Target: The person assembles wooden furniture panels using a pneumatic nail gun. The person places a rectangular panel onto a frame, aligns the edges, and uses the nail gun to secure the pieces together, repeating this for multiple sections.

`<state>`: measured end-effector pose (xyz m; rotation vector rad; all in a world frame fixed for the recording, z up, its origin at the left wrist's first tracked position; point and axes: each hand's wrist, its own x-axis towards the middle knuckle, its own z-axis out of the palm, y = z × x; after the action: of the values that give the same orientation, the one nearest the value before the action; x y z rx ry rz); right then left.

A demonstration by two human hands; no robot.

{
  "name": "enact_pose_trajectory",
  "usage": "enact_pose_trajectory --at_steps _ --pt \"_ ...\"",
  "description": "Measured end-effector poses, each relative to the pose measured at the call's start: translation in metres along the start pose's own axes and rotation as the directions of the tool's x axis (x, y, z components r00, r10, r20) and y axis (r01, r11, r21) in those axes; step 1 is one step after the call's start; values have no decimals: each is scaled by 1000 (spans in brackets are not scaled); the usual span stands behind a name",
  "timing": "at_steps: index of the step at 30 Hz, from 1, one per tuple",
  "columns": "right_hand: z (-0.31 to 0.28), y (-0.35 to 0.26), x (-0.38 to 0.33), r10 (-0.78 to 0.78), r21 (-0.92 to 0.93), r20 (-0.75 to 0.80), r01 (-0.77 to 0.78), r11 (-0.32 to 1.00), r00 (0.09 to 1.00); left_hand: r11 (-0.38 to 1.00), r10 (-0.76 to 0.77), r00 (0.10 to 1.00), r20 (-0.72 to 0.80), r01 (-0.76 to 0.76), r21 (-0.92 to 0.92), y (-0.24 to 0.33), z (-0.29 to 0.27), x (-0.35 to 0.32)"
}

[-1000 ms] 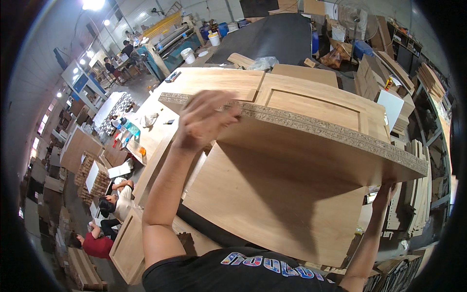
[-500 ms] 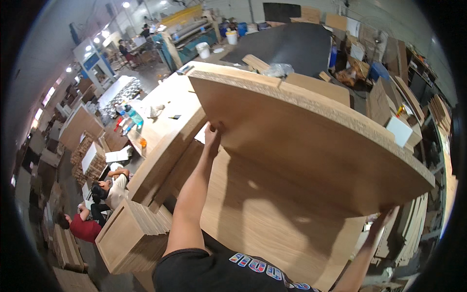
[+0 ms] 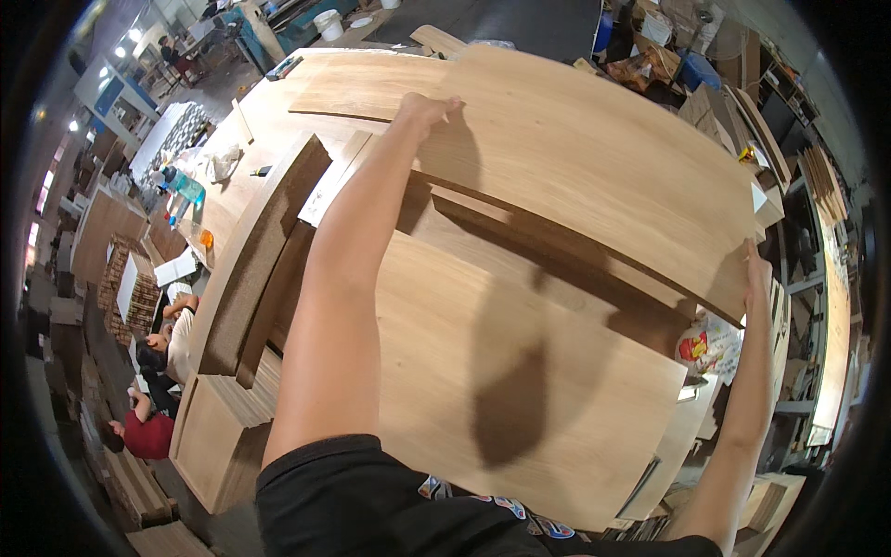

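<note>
A large wood-grain board [image 3: 603, 148] lies tilted over the far part of the work surface. My left hand [image 3: 429, 113] is at its left end, fingers bent against the edge and casting a shadow on the face. At the opposite end, my right hand [image 3: 757, 263] grips the right edge, its fingers partly hidden. Nearer to me, another wide board [image 3: 520, 371] lies flat, shadowed by my arms and head. A dark gap with a long raised strip [image 3: 557, 243] separates the two boards.
Thick panels [image 3: 264, 269] stand at the left beside a stack of boards [image 3: 223, 436]. A bottle [image 3: 183, 184] is on the table at left. A printed plastic bag [image 3: 710, 345] hangs near the right edge. Two people sit at far left; shelves line the right.
The large board has tipped down from a steep slant to a flatter lie, its wood-grain face now showing. Both hands moved away from me with it, and the view dipped lower.
</note>
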<state>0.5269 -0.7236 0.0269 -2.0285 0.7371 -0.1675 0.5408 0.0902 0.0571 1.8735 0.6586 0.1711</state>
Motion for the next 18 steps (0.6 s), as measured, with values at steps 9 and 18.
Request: enact_pose_trajectory --at_steps 9,18 --pt "91 81 53 37 136 157 -58 989 987 997 -41 999 -7 42 60 -113 70 102" --pt "94 141 130 87 -142 137 -67 988 987 975 -177 982 62 166 149 -122 104 125"
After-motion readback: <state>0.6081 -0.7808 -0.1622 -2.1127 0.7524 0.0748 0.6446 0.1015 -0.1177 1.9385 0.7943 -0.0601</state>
